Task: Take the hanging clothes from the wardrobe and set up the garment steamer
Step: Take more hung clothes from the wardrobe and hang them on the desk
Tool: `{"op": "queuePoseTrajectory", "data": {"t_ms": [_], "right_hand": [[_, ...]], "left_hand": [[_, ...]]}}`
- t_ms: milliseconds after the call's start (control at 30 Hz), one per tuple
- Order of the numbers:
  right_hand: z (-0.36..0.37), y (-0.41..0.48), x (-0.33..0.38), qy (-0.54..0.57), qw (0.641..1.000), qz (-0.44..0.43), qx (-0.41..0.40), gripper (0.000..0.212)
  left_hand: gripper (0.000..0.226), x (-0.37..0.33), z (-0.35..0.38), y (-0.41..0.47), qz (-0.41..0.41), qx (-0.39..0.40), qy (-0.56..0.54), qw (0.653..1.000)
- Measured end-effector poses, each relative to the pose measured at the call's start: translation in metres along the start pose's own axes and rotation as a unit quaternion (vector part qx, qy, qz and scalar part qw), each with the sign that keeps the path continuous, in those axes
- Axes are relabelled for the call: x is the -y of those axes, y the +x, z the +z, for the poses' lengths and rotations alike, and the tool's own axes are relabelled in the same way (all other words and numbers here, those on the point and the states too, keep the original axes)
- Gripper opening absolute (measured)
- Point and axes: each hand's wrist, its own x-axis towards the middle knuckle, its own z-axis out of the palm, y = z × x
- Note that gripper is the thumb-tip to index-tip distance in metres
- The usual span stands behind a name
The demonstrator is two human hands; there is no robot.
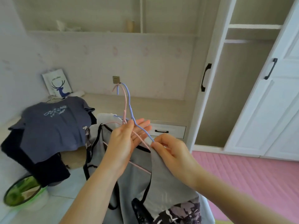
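Two hangers, one pink (124, 101) and one blue (130, 102), stand up in front of me with grey garments (142, 162) with black trim hanging from them. My left hand (124, 141) holds the hangers at their necks, the fingers mostly straight, thumb pressed over the wires. My right hand (169, 151) pinches the grey fabric at the end of the blue hanger's arm. A blue-grey T-shirt (53, 123) on a hanger lies over dark clothes at the left. The wardrobe (239, 88) at the right stands open and its rail is bare. No steamer is visible.
A low shelf (158, 107) with a drawer (168, 130) runs along the back wall, with a wall socket (116, 79) above it. A deer-print bag (57, 83) leans in the corner. A green round item (22, 190) lies on the floor at lower left. A pink mat (250, 178) covers the right side.
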Motion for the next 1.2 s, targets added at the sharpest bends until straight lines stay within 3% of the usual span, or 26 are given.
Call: {"op": "queuePoseTrajectory", "data": {"t_ms": [333,600,1000,1200], "right_hand": [[0.101,0.085,0.029,-0.062,0.996,-0.049,0.035,0.02],[0.168,0.133,0.047,-0.168,0.983,-0.078,0.004,0.021],[0.217,0.233,0.019,-0.039,0.998,-0.03,0.038,0.018],[0.226,0.308,0.001,0.023,0.997,-0.045,0.06,0.022]], "left_hand": [[0.033,-0.022,-0.106,0.042,0.056,-0.086,0.092,0.99],[0.039,-0.042,-0.169,0.077,0.127,-0.138,0.256,0.948],[0.022,-0.053,-0.23,0.145,0.112,-0.128,0.352,0.92],[0.025,-0.059,-0.268,0.192,0.129,-0.169,0.478,0.852]]}}
